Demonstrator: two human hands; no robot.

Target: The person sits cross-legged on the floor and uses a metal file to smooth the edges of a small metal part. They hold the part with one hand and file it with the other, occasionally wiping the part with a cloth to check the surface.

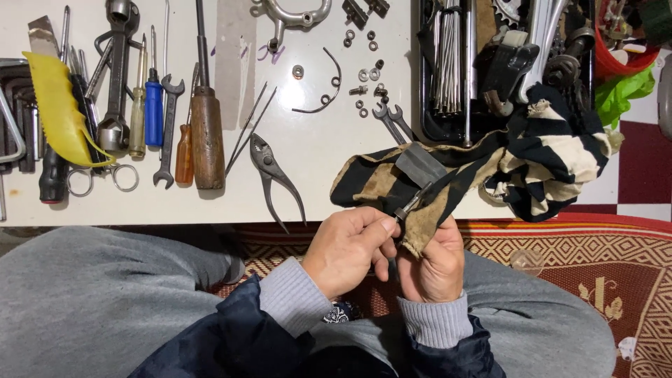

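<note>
Head view: my left hand (348, 250) pinches a small metal part (413, 201), stiff, light, best held by its end; my right hand (434, 262) grips the soft striped rag (490, 164) around it, above my lap.

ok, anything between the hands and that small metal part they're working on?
Partly. The left hand pinches the small metal part bare at its near end. The right hand grips it through the striped rag, so cloth lies between that palm and the part.
</note>
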